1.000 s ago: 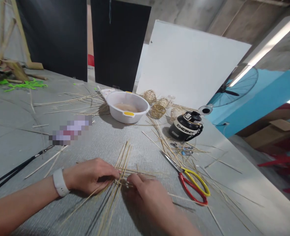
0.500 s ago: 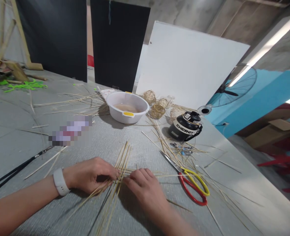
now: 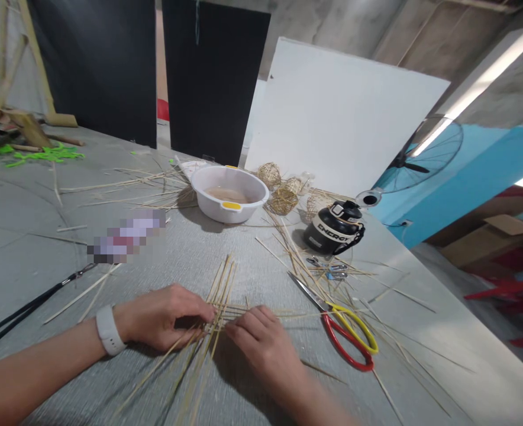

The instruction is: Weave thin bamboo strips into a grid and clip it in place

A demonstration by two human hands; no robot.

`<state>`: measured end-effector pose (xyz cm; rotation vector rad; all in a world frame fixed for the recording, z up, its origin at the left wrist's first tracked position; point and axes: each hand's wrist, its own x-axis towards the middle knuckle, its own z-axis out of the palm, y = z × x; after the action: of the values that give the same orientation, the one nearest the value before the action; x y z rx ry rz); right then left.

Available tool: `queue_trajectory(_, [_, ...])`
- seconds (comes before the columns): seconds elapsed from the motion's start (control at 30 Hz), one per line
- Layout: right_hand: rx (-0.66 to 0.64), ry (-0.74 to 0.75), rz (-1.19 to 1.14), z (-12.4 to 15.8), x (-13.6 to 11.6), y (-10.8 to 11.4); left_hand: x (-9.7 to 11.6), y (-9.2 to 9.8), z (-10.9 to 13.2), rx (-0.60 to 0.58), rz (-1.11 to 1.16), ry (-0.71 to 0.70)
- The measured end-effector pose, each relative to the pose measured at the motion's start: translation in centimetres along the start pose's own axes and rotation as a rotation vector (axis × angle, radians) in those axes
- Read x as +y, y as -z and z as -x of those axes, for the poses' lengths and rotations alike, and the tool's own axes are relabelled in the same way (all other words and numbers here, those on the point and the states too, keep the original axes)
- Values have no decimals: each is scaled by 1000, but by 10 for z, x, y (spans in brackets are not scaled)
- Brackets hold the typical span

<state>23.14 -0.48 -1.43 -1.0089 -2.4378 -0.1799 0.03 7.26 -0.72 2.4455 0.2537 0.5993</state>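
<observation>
Thin bamboo strips (image 3: 220, 290) lie crossed on the grey table (image 3: 199, 248) right in front of me. My left hand (image 3: 164, 316), with a white wristband, presses down on the strips with fingers curled, its fingertips pinching them at the crossing. My right hand (image 3: 265, 346) meets it from the right, fingers closed on the strips that run sideways through the bundle. Both hands touch the same crossing point.
Red and yellow scissors (image 3: 341, 331) lie just right of my right hand among loose strips. Behind are a white basin (image 3: 230, 192) with liquid, small woven balls (image 3: 283, 200), a black bottle (image 3: 336, 228), clips (image 3: 328, 269), and a black cord (image 3: 31, 307) at left.
My right hand has slid slightly forward and up along the crosswise strips. The long strips under my hands have shifted a little. My left hand stays in place.
</observation>
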Motion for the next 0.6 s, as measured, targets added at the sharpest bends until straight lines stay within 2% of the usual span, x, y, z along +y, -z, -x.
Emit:
queue_trajectory(0.23, [-20,-18,54,0,-5,-3,-1,-1,-1,42,-55,-32])
queue_trajectory(0.4, [-11,-41,75,3,-7,-8,-7,0,1,91,-184,-82])
queue_trajectory(0.6, [10,-72,91,4,-8,-11,-3,6,-1,-11,-246,-105])
